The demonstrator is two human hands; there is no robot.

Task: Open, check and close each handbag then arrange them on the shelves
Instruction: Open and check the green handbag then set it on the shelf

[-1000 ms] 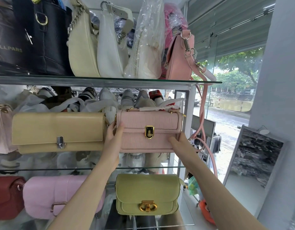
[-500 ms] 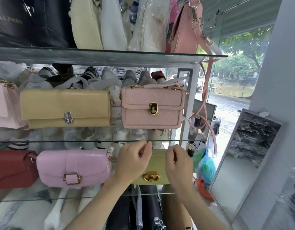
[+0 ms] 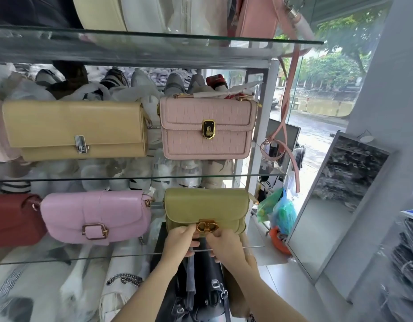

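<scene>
Olive-green handbag [image 3: 206,206] stands at the right end of the lower glass shelf [image 3: 61,259], flap down, with the left hand [image 3: 180,240] and right hand [image 3: 226,246] both curled at its gold clasp [image 3: 207,227], fingertips pinching it from either side. Just left of it sits a pink buckled bag [image 3: 96,217], then a dark red bag [image 3: 15,219]. On the shelf above stand a pale pink bag [image 3: 206,130] and a yellow clutch [image 3: 75,130].

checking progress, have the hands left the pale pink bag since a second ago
Yes. Both hands, left hand and right hand, dropped from the pale pink bag to the green bag below.
</scene>
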